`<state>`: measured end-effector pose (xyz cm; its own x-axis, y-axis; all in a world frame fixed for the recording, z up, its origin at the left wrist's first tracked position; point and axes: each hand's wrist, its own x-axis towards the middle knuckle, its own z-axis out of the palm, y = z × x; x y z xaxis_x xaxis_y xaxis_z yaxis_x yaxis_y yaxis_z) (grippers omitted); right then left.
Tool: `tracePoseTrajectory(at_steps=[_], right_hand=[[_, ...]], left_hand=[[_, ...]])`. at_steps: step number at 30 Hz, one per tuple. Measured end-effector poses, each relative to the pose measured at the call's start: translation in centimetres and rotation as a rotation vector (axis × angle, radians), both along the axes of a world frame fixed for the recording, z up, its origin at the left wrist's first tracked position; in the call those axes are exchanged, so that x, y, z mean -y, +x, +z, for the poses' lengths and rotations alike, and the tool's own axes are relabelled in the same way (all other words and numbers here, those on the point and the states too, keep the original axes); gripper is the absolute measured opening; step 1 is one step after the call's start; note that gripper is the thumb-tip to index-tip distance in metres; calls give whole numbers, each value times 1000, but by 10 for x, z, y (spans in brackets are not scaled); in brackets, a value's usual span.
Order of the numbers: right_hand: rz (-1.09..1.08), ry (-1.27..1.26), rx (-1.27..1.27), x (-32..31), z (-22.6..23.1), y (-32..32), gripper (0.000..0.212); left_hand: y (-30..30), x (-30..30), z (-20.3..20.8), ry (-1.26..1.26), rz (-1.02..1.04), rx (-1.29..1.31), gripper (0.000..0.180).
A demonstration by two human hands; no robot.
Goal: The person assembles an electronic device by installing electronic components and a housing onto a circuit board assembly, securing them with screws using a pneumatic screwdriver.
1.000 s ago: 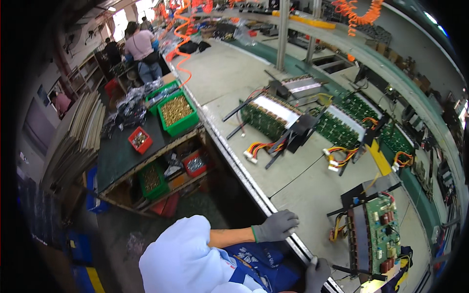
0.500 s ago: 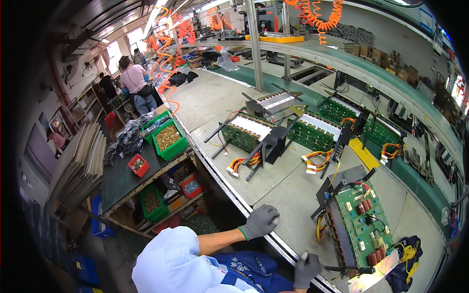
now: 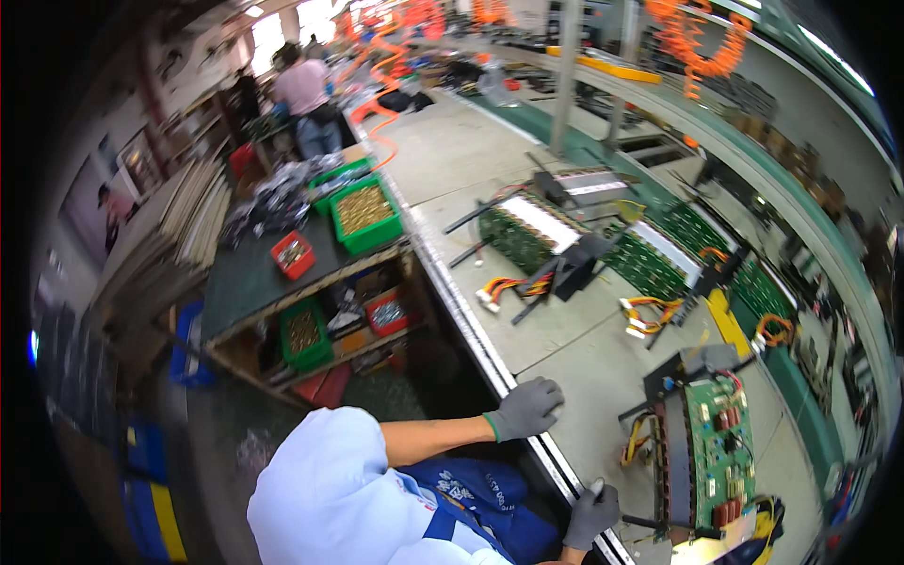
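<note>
My left hand [image 3: 527, 409], in a grey glove, rests at the near edge of the grey workbench [image 3: 565, 363]. Its fingers are curled in, and nothing shows in them. Closer to me, my right hand [image 3: 593, 515], also gloved, lies closed on the same edge with the thumb on top; no object shows in it. Just right of it stands a green circuit board assembly [image 3: 718, 452] with brown-red components, a dark heat sink side and black bars. A bundle of yellow and dark wires [image 3: 637, 441] hangs at its left. Neither hand appears to grip the assembly.
More board assemblies [image 3: 527, 231] with coloured cable plugs stand farther along the bench. At left, a dark-topped cart [image 3: 250, 297] carries green bins of brass-coloured parts [image 3: 365, 209] and a small red bin [image 3: 293, 255]. Orange coiled hoses [image 3: 702, 56] hang above. People [image 3: 306, 94] stand at the far left.
The view has turned, so the bench, bins and boards appear shifted right, with the near board lower. Both hands stay at the bench edge, closed much as before.
</note>
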<state>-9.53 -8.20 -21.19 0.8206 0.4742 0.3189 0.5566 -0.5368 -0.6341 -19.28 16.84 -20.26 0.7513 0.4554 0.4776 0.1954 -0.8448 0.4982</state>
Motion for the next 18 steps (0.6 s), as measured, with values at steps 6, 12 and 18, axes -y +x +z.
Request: tracePoseTrajectory(at_steps=[6,12,18], right_hand=[[-44,30,18,-4,0,-7,32],[-87,-28,67,-12,9,-11,29],[-185,-76,66,-13,4,-8,30]], left_hand=[[-13,1,-8,-43,19,-25,15],[-15,-2,-3,-52,-46,9,15],[-9,-5,-4,-42,-76,52,14]])
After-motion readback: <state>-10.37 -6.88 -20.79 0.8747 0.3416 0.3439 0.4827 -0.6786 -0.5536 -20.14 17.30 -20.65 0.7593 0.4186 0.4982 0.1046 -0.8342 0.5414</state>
